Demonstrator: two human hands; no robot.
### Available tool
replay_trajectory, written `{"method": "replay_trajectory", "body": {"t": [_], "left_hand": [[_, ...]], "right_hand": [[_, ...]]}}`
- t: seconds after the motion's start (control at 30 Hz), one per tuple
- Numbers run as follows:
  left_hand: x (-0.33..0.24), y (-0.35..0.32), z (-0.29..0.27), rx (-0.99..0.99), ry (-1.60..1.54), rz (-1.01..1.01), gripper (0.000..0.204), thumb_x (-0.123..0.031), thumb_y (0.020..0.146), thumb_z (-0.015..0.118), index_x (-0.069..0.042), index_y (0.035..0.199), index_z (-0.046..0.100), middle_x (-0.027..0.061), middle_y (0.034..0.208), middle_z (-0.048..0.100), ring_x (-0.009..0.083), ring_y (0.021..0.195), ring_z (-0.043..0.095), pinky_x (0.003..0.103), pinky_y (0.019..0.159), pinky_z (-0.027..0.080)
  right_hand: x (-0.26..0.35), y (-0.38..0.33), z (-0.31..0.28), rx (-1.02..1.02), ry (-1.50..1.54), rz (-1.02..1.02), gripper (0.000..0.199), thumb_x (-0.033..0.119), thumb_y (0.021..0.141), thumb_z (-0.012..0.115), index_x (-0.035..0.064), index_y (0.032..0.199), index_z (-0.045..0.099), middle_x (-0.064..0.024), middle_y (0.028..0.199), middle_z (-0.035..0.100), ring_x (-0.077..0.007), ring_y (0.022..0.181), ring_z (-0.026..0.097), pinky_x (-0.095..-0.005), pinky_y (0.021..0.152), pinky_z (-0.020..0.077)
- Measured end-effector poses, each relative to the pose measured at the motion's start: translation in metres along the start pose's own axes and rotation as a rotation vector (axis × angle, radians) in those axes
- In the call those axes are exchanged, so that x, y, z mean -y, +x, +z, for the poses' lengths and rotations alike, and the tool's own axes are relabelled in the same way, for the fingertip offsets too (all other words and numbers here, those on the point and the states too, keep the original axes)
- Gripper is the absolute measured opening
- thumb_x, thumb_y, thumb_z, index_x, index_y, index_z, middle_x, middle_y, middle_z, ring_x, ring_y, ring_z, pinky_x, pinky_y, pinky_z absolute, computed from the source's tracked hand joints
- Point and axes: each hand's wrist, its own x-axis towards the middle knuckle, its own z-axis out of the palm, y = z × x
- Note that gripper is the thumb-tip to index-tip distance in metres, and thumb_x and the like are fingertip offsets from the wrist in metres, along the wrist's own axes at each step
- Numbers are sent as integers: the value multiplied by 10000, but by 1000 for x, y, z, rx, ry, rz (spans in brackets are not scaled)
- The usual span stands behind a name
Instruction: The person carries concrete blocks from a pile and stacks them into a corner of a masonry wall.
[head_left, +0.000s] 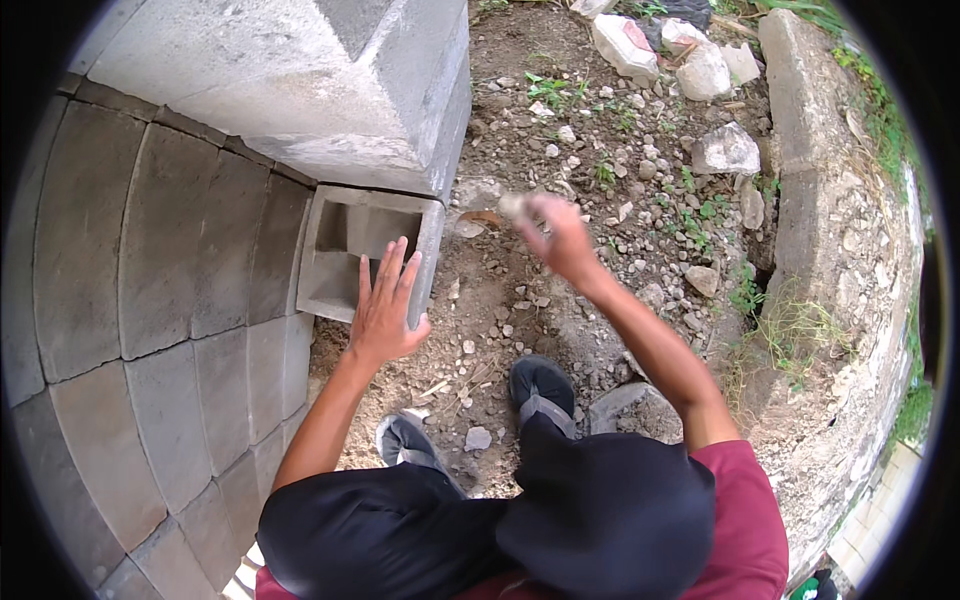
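Observation:
A grey hollow concrete block (pixel 427 255) stands at the near end of a block stack, its open cells facing up. My left hand (pixel 385 318) lies over its right near part with the fingers stretched out and open. To the right of the block, my right hand (pixel 558 235) is raised over the dirt and smeared by motion. Its fingers are closed around a small pale stone (pixel 513 207), whose shape is blurred. Below it, a brown curved piece (pixel 482 217) lies on the ground close to the block.
A wall of grey blocks (pixel 170 250) fills the left side. A large concrete mass (pixel 300 90) rises behind the hollow block. Rubble-strewn dirt (pixel 500 320) lies around my shoes, with white chunks (pixel 628 45) at the far end. A rough concrete edge (pixel 800 190) runs along the right.

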Motion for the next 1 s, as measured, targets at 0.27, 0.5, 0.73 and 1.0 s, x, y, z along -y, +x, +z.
{"method": "replay_trajectory", "body": {"t": [0.27, 0.5, 0.73, 1.0], "left_hand": [[-6, -4, 16, -262, 4, -70, 733, -201, 605, 712, -46, 1266, 436, 130, 1185, 505, 298, 1161, 467, 531, 1102, 203], [-5, -6, 17, -291, -4, -48, 697, -192, 612, 711, -46, 1247, 465, 125, 1143, 524, 292, 1120, 490, 509, 1083, 244], [5, -14, 24, -315, -77, -27, 701, -157, 618, 710, -21, 1267, 484, 138, 1112, 537, 314, 1030, 536, 440, 946, 405], [-4, -6, 18, -331, -90, 31, 650, -136, 623, 711, -46, 1240, 526, 158, 1097, 529, 331, 994, 549, 416, 864, 460]], "right_hand": [[32, -78, 87, 244, -33, 125, 298, 130, 809, 671, -16, 1062, 610, -171, 1091, 593, -311, 1070, 538, -430, 929, 427], [29, -71, 101, 238, 44, 106, 245, 112, 788, 692, -16, 992, 647, -158, 1048, 603, -323, 1000, 569, -393, 884, 471], [35, -69, 105, 168, 119, 164, 187, 66, 761, 715, 28, 943, 695, -135, 968, 643, -309, 915, 618, -375, 797, 516], [29, -66, 99, 177, 269, 421, 212, 22, 737, 712, 32, 947, 688, -141, 917, 659, -274, 831, 658, -349, 727, 536]]}}
